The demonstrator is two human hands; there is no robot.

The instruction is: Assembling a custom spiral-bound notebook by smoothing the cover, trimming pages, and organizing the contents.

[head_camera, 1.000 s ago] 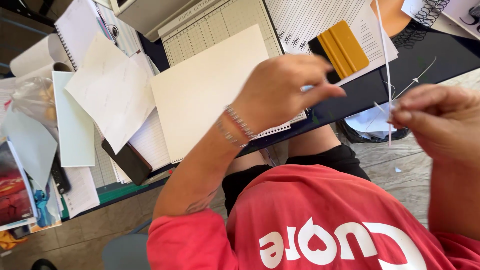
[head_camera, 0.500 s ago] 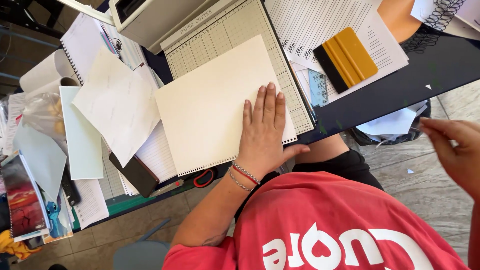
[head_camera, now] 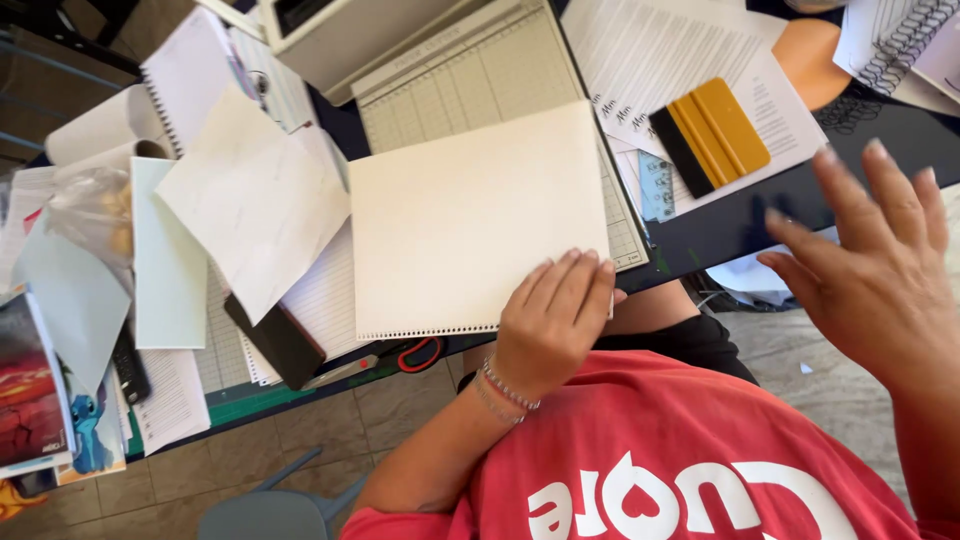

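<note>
Pressing left fingers [head_camera: 565, 290] flat on cream pad [head_camera: 470, 220] corner, right hand [head_camera: 870, 270] spread, empty

Lighting: bright, even daylight across your desk; no hard glare. The cream sheet [head_camera: 470, 220] reads near-white but keeps its edges. Soft shadow under your left hand [head_camera: 552, 318] and along the overlapping papers. Your right hand [head_camera: 872, 260] is motion-blurred at the fingertips and close to the lens. Frame is tilted; corners bend slightly. Floor tiles [head_camera: 130, 490] sit dimmer.
</note>
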